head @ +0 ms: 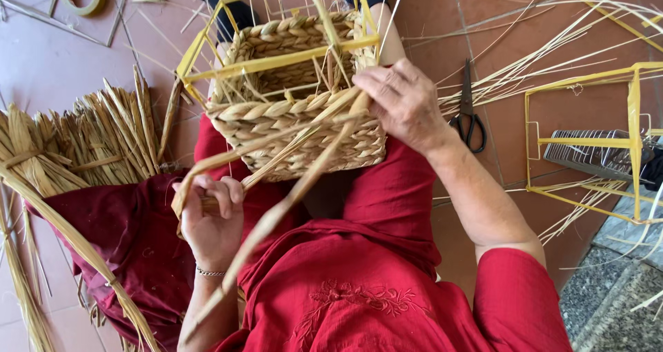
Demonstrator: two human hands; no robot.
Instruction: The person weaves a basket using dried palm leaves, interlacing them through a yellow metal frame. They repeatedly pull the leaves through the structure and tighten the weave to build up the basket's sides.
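Bundle of dry tan reed stalks (83,141) lay far left on pinkish tiled floor (41,62). Left hand (210,217) closed round flat straw strands (276,155), running diagonally near-left to far-right. Right hand (404,103) pinched them against rectangular plaited straw basket on yellow wire frame (297,113), resting on lap. Black scissors (469,117) lay right, w/ empty yellow wire frame (632,141) beyond.

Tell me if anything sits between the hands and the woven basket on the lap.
Nothing visible does. The right hand already rests on the woven basket at its rim, and the left hand grips the straw strands that run straight into the weave.
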